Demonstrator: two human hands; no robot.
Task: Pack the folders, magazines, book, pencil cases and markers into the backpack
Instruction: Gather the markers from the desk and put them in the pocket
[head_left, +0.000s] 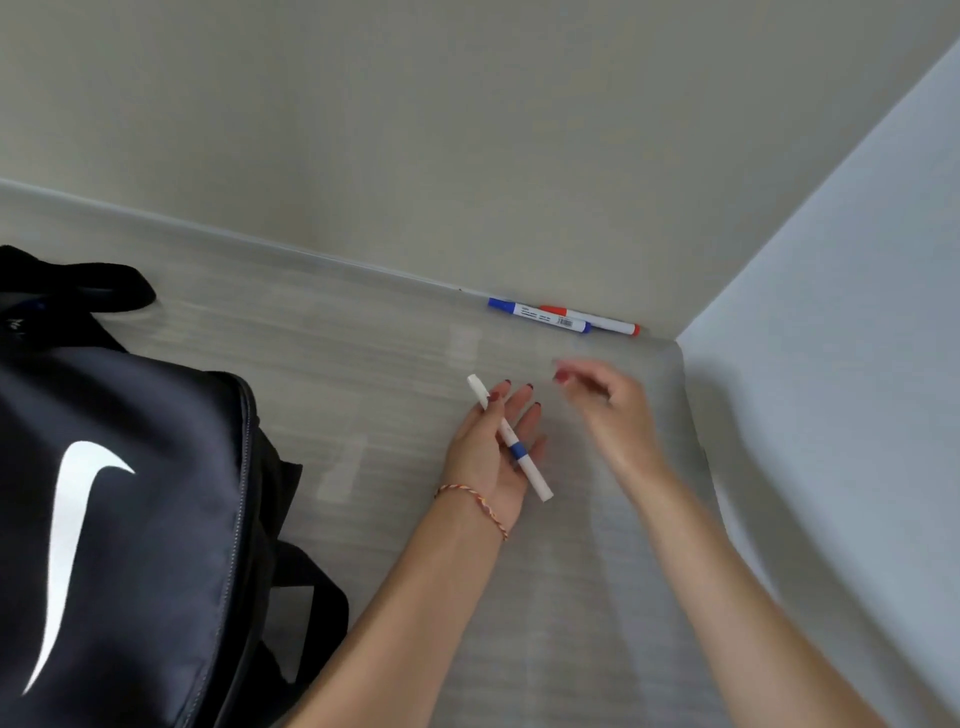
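A black backpack (119, 509) with a white swoosh lies at the left on the grey table. My left hand (491, 457) is palm up, its thumb pinning a white marker with a blue band (511, 439) across the fingers. My right hand (610, 410) hovers blurred to its right, fingers loosely apart and holding nothing. A blue-capped marker (540, 315) and a red-capped marker (592, 320) lie side by side against the back wall, just beyond my right hand.
The grey table (363, 364) meets a beige wall at the back and a pale blue-grey wall (831, 364) on the right, forming a corner near the two markers. The backpack's straps (306, 597) spill out toward my left forearm.
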